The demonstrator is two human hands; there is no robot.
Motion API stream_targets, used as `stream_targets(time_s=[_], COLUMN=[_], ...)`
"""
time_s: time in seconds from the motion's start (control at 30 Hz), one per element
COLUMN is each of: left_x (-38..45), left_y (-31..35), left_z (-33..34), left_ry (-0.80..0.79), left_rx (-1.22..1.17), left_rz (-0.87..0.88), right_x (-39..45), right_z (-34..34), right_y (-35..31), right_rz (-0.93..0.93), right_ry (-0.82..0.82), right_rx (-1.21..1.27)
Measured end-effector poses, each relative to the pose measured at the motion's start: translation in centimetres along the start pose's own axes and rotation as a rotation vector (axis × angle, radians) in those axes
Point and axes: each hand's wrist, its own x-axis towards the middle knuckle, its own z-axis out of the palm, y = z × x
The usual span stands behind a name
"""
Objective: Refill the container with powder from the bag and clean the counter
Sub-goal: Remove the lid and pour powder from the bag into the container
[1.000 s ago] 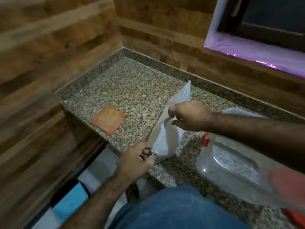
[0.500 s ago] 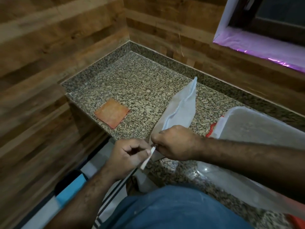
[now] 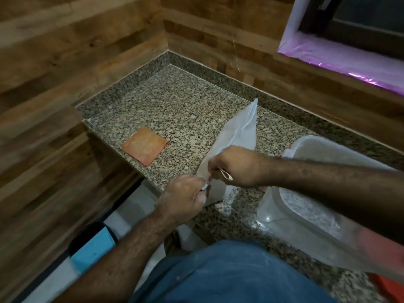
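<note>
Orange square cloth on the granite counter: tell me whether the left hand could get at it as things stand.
Probably yes, once freed. The left hand pinches the white plastic bag; bare counter lies between it and the orange square cloth.

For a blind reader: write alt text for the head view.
Both hands, left and right, pinch the near corner of a white bag on a granite counter. A clear plastic container sits at right, an orange cloth at left.

Bare forearms, blue denim trousers [image 3: 229, 274]
</note>
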Motion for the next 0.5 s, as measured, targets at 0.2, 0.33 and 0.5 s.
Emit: stream_targets(time_s=[0.2, 0.33, 0.5], left_x=[-0.4, -0.6, -0.2], left_y=[-0.4, -0.7, -0.9], left_z=[0.4, 0.5, 0.3], left_ry=[0.061, 0.068, 0.044], left_rx=[-0.002, -0.01, -0.075], left_rz=[-0.007, 0.015, 0.022], right_x=[0.9, 2.1, 3.5], right_z=[-3.1, -5.0, -8.0], right_y=[3.6, 7.8, 13.0], right_rz=[0.178, 0.323, 0.513], right_ry=[0.039, 0.1, 0.234], right_rx=[-0.096, -0.131, -0.167])
